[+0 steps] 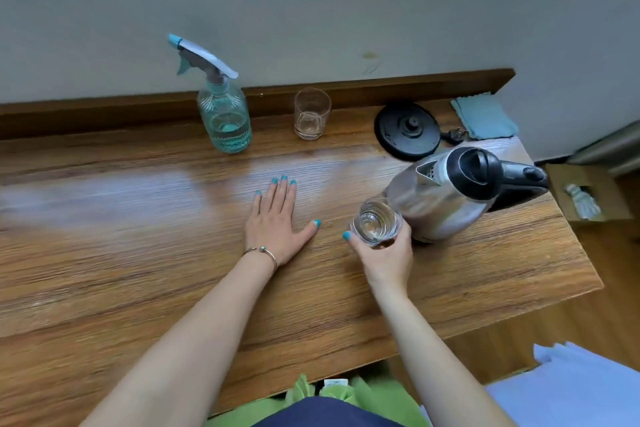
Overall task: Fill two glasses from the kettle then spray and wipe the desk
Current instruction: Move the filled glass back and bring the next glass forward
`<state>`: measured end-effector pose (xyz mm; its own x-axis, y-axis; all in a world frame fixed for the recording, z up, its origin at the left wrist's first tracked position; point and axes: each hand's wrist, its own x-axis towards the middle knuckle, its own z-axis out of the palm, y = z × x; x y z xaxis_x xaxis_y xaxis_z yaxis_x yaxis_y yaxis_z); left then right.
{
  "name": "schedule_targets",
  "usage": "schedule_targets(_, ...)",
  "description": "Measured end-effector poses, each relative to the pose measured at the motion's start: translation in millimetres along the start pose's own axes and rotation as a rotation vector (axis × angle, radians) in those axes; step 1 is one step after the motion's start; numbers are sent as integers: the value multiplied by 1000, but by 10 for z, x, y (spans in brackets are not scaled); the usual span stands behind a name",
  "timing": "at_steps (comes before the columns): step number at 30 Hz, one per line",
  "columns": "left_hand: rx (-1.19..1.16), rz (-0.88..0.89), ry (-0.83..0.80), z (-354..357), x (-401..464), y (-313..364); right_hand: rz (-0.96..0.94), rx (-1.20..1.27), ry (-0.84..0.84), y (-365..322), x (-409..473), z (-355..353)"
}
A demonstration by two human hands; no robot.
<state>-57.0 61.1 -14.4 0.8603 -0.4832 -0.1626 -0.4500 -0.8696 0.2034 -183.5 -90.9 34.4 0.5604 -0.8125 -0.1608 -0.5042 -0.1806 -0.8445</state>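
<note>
Our right hand (382, 253) wraps the near glass (376, 221) on the desk (138, 253), touching the kettle (450, 191); our left hand (277, 222) lies flat, empty. The far glass (312, 113) stands up-left, nearer that left hand, beside the spray bottle (225, 118).

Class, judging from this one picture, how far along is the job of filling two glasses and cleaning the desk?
Done: the kettle is off its base and stands on the desk. In hand: the right hand has its grip on one glass; whether it holds water is unclear. The left hand lies flat. Left: the far glass looks empty; spray bottle and cloth sit untouched.
</note>
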Motion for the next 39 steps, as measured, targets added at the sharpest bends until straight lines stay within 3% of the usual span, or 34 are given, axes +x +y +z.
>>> schedule_targets(14, 10, 8, 9, 131, 278, -36, 78, -90, 142, -66, 35, 67)
schedule_targets(39, 33, -6, 60, 122, 253, -6, 7, -115, 94, -567, 662, 556)
